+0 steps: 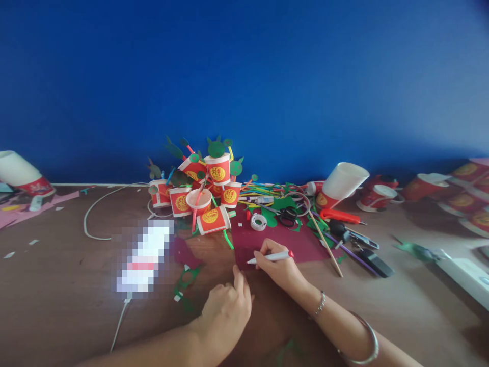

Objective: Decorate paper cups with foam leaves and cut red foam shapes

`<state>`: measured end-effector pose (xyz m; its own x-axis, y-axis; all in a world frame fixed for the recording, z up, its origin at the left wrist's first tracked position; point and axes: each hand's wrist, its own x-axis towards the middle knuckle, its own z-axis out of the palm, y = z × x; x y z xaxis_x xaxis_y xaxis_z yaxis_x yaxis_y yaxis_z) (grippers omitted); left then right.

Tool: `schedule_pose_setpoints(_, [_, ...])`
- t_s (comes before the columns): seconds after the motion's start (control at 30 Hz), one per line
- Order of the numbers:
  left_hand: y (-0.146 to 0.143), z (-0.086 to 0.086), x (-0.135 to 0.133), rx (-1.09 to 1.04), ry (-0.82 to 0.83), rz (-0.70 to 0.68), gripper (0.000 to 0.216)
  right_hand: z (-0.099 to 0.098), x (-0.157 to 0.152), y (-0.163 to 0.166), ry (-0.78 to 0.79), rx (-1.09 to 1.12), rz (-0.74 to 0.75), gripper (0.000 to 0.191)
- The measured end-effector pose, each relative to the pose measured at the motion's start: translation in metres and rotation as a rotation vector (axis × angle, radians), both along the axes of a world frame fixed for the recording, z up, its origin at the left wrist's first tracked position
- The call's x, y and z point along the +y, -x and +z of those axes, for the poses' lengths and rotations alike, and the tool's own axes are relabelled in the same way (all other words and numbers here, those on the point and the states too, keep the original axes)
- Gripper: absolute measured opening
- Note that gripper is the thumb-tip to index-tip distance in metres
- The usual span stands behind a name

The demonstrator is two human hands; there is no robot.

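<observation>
My right hand is closed round a white marker with a red end. Its tip points left and down, close to the surface of a dark red sheet of paper. My left hand rests at the sheet's near left edge, index finger stretched out, the other fingers partly bent and holding nothing. Beyond the hands, a roll of white tape and black scissors lie on the paper. Green paper scraps are left of my left hand.
Several red paper cups with straws and green paper cutouts are stacked near the blue wall. A pixelated bright device lies left on the wooden table. On the right are stacked cups, an orange-red tool and a stick.
</observation>
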<state>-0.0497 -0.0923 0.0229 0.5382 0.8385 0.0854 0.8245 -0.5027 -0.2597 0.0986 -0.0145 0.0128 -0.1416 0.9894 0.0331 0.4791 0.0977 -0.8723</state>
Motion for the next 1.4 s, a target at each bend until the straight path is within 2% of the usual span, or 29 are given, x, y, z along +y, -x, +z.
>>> schedule_pose_setpoints(1.4, [0.0,0.001,-0.0001,-0.03,-0.015,0.018,0.039,-0.0024,0.0008,-0.0008,0.004,-0.026,-0.015,0.019])
